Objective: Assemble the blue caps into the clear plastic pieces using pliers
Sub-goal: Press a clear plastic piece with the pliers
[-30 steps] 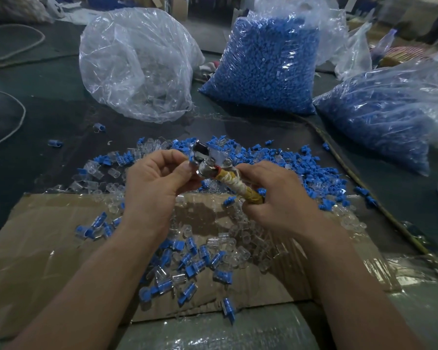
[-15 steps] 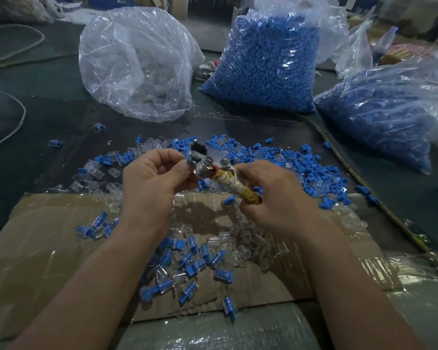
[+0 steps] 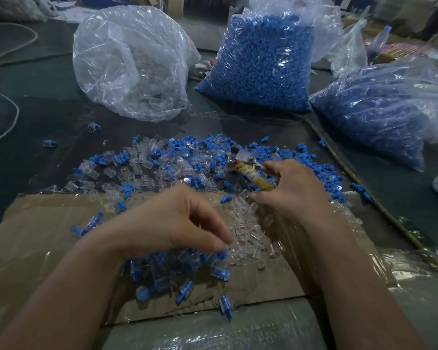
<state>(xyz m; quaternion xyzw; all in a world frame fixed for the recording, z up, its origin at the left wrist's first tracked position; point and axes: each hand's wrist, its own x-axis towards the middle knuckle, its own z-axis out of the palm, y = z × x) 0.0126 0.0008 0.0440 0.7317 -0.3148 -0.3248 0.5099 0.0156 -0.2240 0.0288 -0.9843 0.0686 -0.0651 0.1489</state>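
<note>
The cardboard (image 3: 36, 236) is the work spot, and everything sits on it or just past it.

The right hand (image 3: 288, 190) is at the far edge of the cardboard. Its fingers are curled round the taped handle of the pliers (image 3: 248, 170), and the metal head points away past that edge. I cannot tell if the jaws are open.

The left hand (image 3: 177, 223) hangs over the middle of the cardboard. Its fingers bend down and the tips come close to the thumb. A bit of blue shows by the tips, but I cannot tell if the hand holds it.

The caps (image 3: 326, 174) lie loose just past the far edge of the cardboard, mixed with clear pieces (image 3: 248, 236). More clear pieces sit on the cardboard between the two hands. A heap of done pieces (image 3: 167, 274) lies on the cardboard under the left hand.

I think these parts are tiny, very light and hard. They look smooth, so they could slip or roll away. The clear ones may crack if squeezed too hard. It is best to pinch one by its sides with the thumb and first finger. The open end should face out for the cap. The pliers should press gently, straight on the cap's top.
</note>
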